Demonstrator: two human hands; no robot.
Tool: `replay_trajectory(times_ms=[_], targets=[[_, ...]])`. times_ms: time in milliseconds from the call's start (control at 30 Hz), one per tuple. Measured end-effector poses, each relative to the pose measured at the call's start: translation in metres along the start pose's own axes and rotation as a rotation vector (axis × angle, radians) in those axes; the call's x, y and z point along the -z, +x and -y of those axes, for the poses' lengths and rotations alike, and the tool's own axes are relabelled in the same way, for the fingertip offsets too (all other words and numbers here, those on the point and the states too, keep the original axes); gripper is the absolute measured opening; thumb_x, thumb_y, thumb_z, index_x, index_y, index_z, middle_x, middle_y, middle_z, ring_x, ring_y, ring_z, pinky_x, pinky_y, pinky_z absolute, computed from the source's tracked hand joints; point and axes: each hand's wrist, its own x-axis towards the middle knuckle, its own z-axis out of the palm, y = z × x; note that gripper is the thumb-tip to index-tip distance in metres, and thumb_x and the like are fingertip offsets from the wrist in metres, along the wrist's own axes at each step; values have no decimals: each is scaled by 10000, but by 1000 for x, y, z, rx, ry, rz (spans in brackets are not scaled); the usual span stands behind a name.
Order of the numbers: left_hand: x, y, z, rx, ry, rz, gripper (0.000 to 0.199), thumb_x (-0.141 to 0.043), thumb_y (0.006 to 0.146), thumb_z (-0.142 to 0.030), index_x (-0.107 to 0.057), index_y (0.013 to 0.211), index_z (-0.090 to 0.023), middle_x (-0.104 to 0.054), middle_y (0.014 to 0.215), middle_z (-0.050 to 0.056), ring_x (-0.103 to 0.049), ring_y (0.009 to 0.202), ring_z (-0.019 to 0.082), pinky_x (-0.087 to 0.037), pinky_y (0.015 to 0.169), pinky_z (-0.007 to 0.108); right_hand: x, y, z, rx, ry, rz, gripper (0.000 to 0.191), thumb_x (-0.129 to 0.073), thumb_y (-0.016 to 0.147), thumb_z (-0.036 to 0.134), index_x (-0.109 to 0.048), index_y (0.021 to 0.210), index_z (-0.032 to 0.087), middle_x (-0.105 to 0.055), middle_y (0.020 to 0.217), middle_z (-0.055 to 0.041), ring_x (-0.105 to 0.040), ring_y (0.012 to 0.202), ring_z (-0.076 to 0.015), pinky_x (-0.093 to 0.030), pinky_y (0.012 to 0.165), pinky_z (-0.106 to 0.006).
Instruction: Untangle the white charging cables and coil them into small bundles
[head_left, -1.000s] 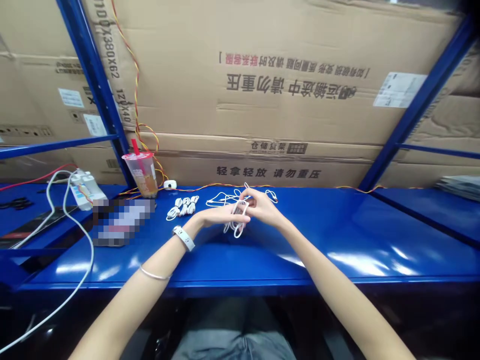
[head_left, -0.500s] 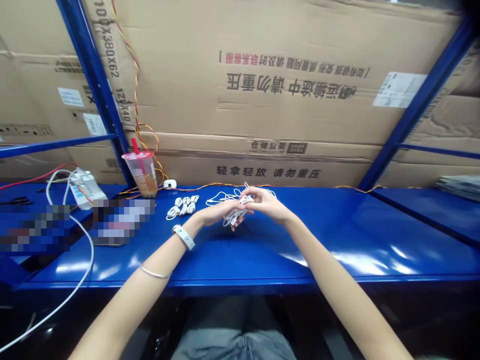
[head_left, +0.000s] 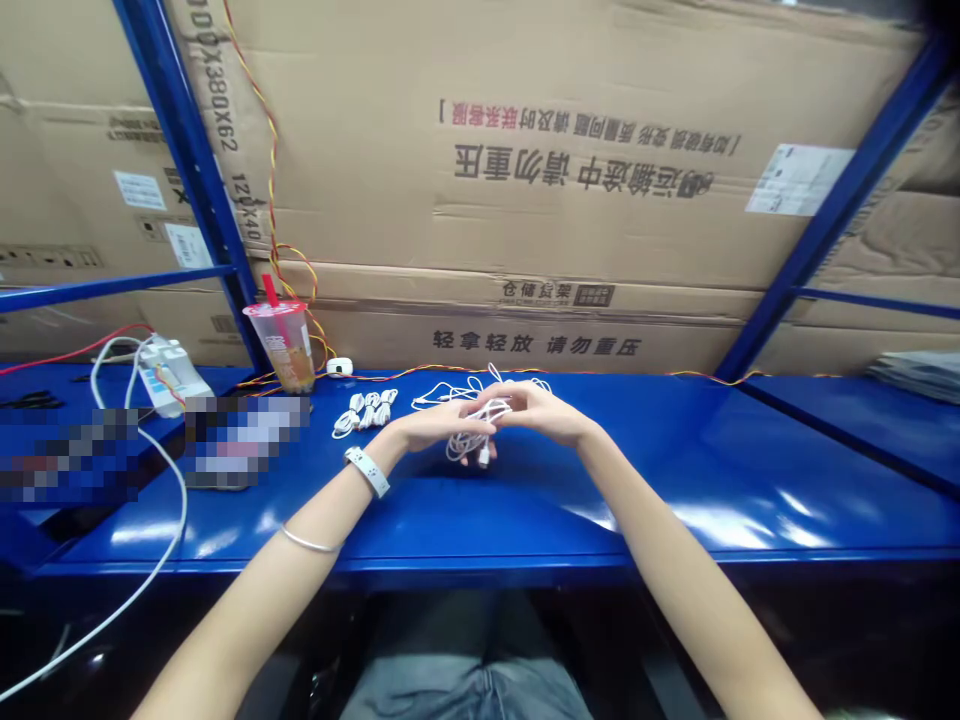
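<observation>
A loose bunch of thin white cable (head_left: pixel 471 442) hangs between my hands above the blue bench, with a small white plug (head_left: pixel 484 458) dangling at its lower end. My left hand (head_left: pixel 435 427) and my right hand (head_left: pixel 540 411) both pinch the cable, fingertips almost meeting over it. More of the same cable trails behind them on the bench. To the left of my left hand lie several small coiled white cables (head_left: pixel 365 411), bound in neat bundles.
The blue steel bench (head_left: pixel 675 500) carries a plastic drink cup with a red straw (head_left: pixel 289 347), a white power strip (head_left: pixel 174 375) and a pixelated object (head_left: pixel 240 442). A white cable (head_left: pixel 180 510) droops over the front edge. Large cardboard boxes fill blue shelving behind.
My hands have drawn closer together, and the cable bunch now sits slightly higher and more gathered between them. The plug hangs below it.
</observation>
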Motion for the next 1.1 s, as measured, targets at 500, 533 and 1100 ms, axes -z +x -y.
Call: replay_trajectory(times_ms=[500, 533, 1100], targets=[[1, 10, 17, 64, 116, -97, 214, -651, 744, -289, -565, 886, -155, -615, 777, 29, -611, 653, 149, -496, 641, 307, 1, 8, -21, -15, -455, -282, 123, -653, 645, 172, -648, 767, 158, -556, 578, 32, -485, 525, -101, -355, 493, -216], [1, 10, 17, 57, 113, -101, 211, -641, 755, -293, -566, 898, -157, -616, 772, 30, -613, 650, 152, -496, 640, 310, 0, 8, -22, -36, -415, -282, 132, -650, 642, 172, -643, 774, 159, -548, 563, 37, -479, 495, -97, -351, 471, -215], [2, 5, 11, 34, -64, -48, 374, -668, 774, -344, -593, 1089, -159, -604, 777, 32, -589, 674, 153, -499, 671, 330, -1, 6, -12, -61, -61, -181, 327, -693, 736, 451, -650, 772, 129, -581, 592, -3, -525, 559, -118, -392, 513, -235]])
